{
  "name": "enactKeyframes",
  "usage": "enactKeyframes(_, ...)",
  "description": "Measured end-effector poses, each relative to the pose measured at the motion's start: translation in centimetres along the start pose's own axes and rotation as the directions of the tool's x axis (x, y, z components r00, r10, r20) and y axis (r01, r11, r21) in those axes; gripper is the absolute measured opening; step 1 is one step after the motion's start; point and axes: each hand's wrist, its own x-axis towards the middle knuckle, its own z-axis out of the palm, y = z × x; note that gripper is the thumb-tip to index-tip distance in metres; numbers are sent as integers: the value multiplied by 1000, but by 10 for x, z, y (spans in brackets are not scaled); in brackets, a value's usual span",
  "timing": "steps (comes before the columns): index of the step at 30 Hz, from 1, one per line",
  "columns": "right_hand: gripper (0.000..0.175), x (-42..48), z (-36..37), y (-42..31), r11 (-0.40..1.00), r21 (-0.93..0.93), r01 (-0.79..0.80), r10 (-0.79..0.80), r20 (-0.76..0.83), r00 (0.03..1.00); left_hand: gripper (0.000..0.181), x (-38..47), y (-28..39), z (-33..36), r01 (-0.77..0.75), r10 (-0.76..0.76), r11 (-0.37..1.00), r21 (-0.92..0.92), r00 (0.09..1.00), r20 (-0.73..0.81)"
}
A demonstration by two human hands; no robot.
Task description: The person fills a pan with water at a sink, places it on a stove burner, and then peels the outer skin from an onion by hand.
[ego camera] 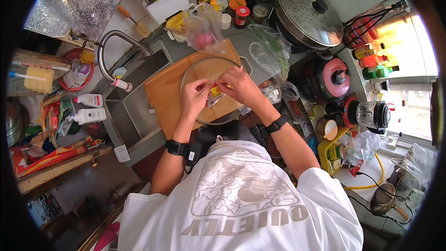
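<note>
Both my hands are close together over a large round clear lid or shallow glass vessel [190, 70], which lies on a wooden cutting board [161, 94]. A small yellow and red packet [216, 91] is between them. My left hand [198, 97] pinches its upper left edge with thumb and fingertips. My right hand [237, 85] has its fingers curled at the packet's right side, with a small pale tip showing above them. The exact grip of the right fingers is partly hidden.
The sink [130, 111] and curved faucet [104, 52] are at the left. Behind the board stand a plastic bag with a pink item [205, 38] and a red-lidded jar [241, 15]. Bagged green onions [275, 47], a large steamer pot [305, 15] and a red cooker [331, 80] stand at the right.
</note>
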Motion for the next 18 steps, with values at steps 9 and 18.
enactKeyframes(9,13,13,-14,8,969,140,-204,174,201,964,16,-1,16,-14,-315,283,918,243,946,158)
enactKeyframes(18,11,15,-7,-7,986,125,-108,79,215,973,9,-1,29,-22,-601,473,673,432,798,373)
